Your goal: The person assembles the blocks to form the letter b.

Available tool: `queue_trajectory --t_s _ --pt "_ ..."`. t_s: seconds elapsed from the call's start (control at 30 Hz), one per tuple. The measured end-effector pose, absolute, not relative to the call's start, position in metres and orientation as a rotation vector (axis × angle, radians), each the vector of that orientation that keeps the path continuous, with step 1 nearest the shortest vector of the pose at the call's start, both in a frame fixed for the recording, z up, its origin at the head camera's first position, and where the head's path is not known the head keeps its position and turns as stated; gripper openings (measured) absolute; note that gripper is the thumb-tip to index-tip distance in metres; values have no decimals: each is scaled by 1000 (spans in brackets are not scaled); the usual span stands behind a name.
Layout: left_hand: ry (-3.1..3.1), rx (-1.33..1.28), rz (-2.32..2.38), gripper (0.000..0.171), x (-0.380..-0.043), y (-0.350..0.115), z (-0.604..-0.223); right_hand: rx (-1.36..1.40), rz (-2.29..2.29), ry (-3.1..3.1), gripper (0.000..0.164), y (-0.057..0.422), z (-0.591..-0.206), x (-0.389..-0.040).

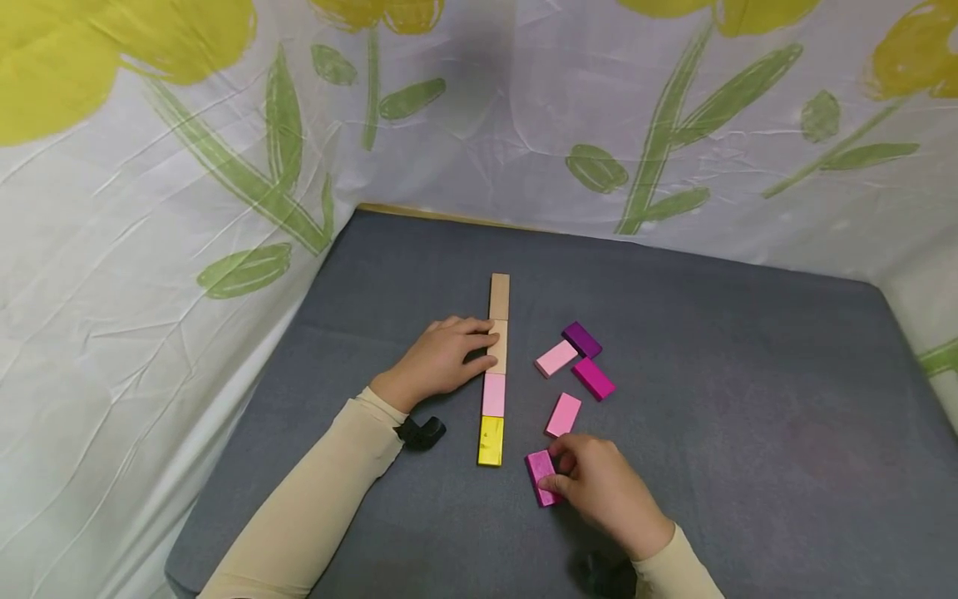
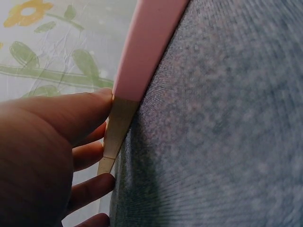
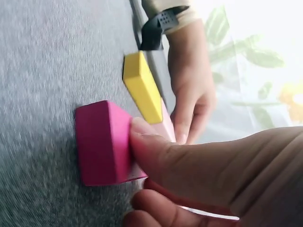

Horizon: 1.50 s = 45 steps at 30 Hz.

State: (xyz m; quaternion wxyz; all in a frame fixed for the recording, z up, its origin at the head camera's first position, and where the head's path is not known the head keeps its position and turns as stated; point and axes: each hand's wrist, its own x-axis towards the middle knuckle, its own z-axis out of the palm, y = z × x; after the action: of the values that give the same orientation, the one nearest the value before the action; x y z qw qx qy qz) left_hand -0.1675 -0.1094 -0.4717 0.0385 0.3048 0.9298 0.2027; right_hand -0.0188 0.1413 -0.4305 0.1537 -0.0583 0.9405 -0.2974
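Note:
A straight row of blocks runs away from me, with a yellow block (image 1: 490, 441) nearest, then a light pink block (image 1: 493, 394) and two natural wood blocks (image 1: 500, 296). My left hand (image 1: 447, 356) lies at the row's left side, its fairly straight fingers touching the nearer wood block (image 2: 120, 124). To the right of the yellow block, my right hand (image 1: 608, 491) pinches a magenta block (image 1: 542, 476) between thumb and fingers. In the right wrist view the thumb presses the side of that magenta block (image 3: 97, 144), low over the cloth.
Right of the row lie a pink block (image 1: 563, 414), a pale pink block (image 1: 556, 358), a dark purple block (image 1: 582, 339) and another magenta block (image 1: 594, 379). Grey cloth covers the table (image 1: 733, 399). A flower-printed curtain (image 1: 524, 125) hangs behind it.

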Motion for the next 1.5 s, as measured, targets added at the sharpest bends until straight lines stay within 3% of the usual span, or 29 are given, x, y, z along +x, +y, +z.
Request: queue_trajectory --t_s 0.33,0.7,1.5 --pt "2849 932 612 47 -167 -109 -471 -200 -809 2836 26 138 -438 -34" --pt "2855 931 607 48 -167 -109 -473 -184 -744 2901 35 134 -441 -50" --pt "2848 910 606 48 -167 -109 -471 -33 -1047 2763 38 131 -452 -103"
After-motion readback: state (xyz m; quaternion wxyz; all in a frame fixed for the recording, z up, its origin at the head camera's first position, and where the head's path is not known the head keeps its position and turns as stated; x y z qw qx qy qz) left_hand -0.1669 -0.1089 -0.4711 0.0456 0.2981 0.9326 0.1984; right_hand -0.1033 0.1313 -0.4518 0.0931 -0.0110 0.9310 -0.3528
